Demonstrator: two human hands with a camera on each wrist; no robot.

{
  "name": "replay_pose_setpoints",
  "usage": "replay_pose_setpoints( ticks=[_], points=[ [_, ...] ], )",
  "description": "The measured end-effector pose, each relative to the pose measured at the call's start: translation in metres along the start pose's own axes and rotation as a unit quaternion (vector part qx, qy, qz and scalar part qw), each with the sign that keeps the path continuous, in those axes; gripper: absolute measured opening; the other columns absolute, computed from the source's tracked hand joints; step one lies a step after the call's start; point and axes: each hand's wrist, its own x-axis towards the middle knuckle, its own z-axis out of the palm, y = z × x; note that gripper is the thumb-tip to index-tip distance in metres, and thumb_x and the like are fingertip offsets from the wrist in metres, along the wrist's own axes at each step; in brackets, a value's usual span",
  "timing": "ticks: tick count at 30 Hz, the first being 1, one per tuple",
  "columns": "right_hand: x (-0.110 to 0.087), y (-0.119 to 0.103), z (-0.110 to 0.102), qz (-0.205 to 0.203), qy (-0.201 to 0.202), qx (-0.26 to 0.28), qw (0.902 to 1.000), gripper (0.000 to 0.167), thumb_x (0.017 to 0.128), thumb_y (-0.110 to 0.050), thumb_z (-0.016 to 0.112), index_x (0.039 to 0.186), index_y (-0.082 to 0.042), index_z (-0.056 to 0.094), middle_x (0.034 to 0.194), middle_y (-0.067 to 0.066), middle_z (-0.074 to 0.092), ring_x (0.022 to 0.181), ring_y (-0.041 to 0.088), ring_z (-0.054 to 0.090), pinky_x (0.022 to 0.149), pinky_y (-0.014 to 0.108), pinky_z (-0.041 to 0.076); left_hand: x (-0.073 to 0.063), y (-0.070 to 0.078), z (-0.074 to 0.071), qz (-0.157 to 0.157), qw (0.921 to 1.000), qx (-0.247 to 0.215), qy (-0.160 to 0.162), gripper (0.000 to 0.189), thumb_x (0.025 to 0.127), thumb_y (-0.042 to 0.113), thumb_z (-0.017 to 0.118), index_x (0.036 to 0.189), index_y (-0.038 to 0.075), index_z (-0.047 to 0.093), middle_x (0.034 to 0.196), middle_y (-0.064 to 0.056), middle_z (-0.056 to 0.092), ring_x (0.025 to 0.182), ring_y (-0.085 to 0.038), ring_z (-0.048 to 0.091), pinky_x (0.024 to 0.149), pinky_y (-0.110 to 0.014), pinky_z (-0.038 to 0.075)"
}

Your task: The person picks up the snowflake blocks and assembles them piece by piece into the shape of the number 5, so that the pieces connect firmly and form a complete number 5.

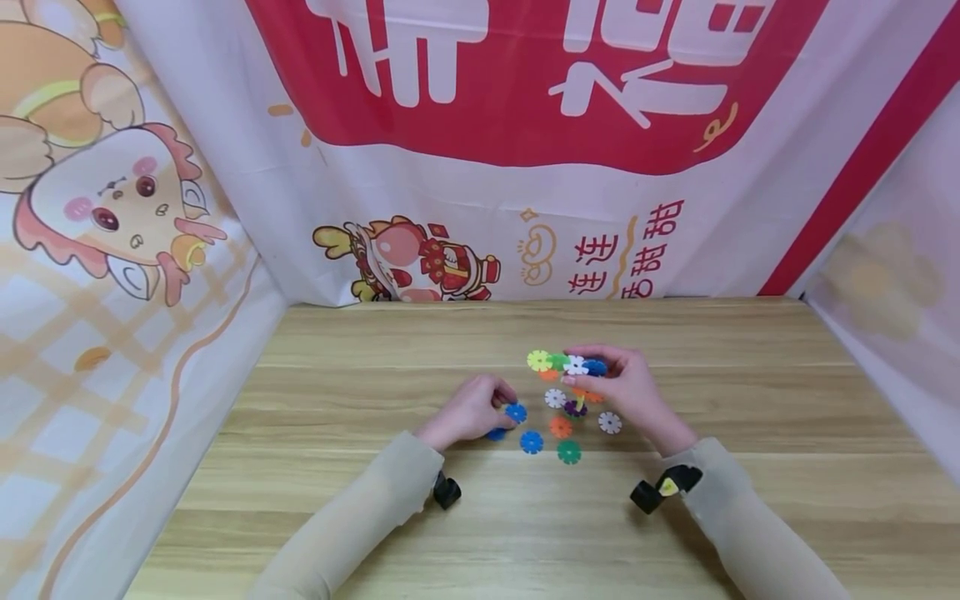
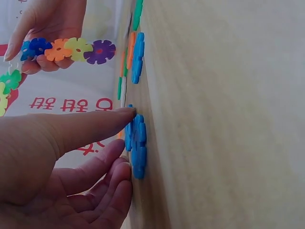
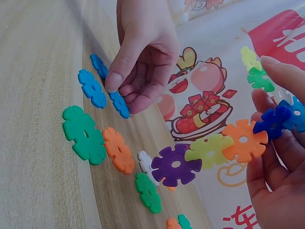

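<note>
My left hand (image 1: pixel 472 410) pinches a blue snowflake disc (image 1: pixel 516 412) between thumb and fingers, low over the table. In the right wrist view that blue disc (image 3: pixel 119 103) hangs tilted at the thumb tip. My right hand (image 1: pixel 626 383) holds up a bent chain of interlocked snowflake discs. A yellow disc (image 1: pixel 538 361), a green one and a white disc (image 1: pixel 576 365) form one end. Past the fingers come blue discs, an orange disc (image 3: pixel 244 140), a yellow one and a purple disc (image 3: pixel 176 164) at the other end.
Loose discs lie on the wooden table (image 1: pixel 360 350) between the hands: a blue disc (image 1: pixel 531 442), a green disc (image 1: pixel 569 452), an orange disc (image 1: pixel 560 427) and a white disc (image 1: pixel 555 398). Another white disc (image 1: pixel 610 423) lies below the right hand. Printed cloth (image 1: pixel 420 192) hangs behind.
</note>
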Motion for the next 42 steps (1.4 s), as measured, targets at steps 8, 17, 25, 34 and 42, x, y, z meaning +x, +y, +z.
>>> replay_pose_setpoints(
  ticks=[8, 17, 25, 34, 42],
  points=[
    [0.0, 0.003, -0.001, -0.003, 0.0, -0.001, 1.0, 0.045, 0.087, -0.03, 0.085, 0.125, -0.011, 0.072, 0.119, 0.008, 0.069, 0.096, 0.028, 0.06, 0.074, 0.031, 0.058, 0.001, 0.001, -0.003, 0.013, 0.997, -0.076, 0.003, 0.022, 0.086, 0.005, 0.083, 0.101, 0.007, 0.066, 0.089, 0.0, 0.066, 0.08, -0.015, 0.062, 0.074, -0.03, 0.054],
    [0.001, 0.005, 0.0, -0.005, -0.007, 0.014, 0.9999, 0.05, 0.086, -0.029, 0.085, 0.128, -0.005, 0.069, 0.119, 0.008, 0.069, 0.094, 0.026, 0.062, 0.071, 0.031, 0.058, -0.01, 0.002, -0.019, 0.055, 0.977, -0.183, 0.096, 0.012, 0.088, 0.012, 0.083, 0.097, 0.012, 0.076, 0.092, 0.003, 0.073, 0.085, -0.015, 0.07, 0.078, -0.031, 0.058],
    [0.001, 0.005, -0.001, 0.01, -0.011, 0.002, 0.9999, 0.05, 0.086, -0.033, 0.085, 0.128, -0.012, 0.07, 0.12, 0.006, 0.069, 0.1, 0.031, 0.061, 0.076, 0.033, 0.058, -0.021, 0.017, -0.032, 0.048, 0.9622, -0.221, 0.152, 0.008, 0.089, 0.015, 0.082, 0.096, 0.014, 0.077, 0.093, 0.004, 0.074, 0.085, -0.017, 0.07, 0.076, -0.033, 0.058],
    [-0.001, 0.005, -0.001, 0.002, -0.014, -0.009, 0.9999, 0.04, 0.086, -0.029, 0.086, 0.123, -0.017, 0.074, 0.116, 0.005, 0.069, 0.095, 0.03, 0.061, 0.072, 0.032, 0.057, -0.024, 0.026, -0.035, 0.059, 0.9555, -0.234, 0.17, 0.007, 0.089, 0.013, 0.081, 0.094, 0.014, 0.077, 0.092, 0.003, 0.075, 0.084, -0.018, 0.07, 0.076, -0.034, 0.059],
    [-0.001, 0.007, 0.0, -0.005, -0.037, -0.006, 0.9993, 0.042, 0.085, -0.028, 0.086, 0.123, -0.016, 0.073, 0.117, 0.005, 0.07, 0.097, 0.03, 0.063, 0.075, 0.033, 0.057, -0.023, 0.028, -0.033, 0.069, 0.9589, -0.225, 0.159, 0.007, 0.089, 0.012, 0.081, 0.094, 0.016, 0.077, 0.093, 0.004, 0.074, 0.085, -0.018, 0.07, 0.077, -0.034, 0.059]
  ],
)
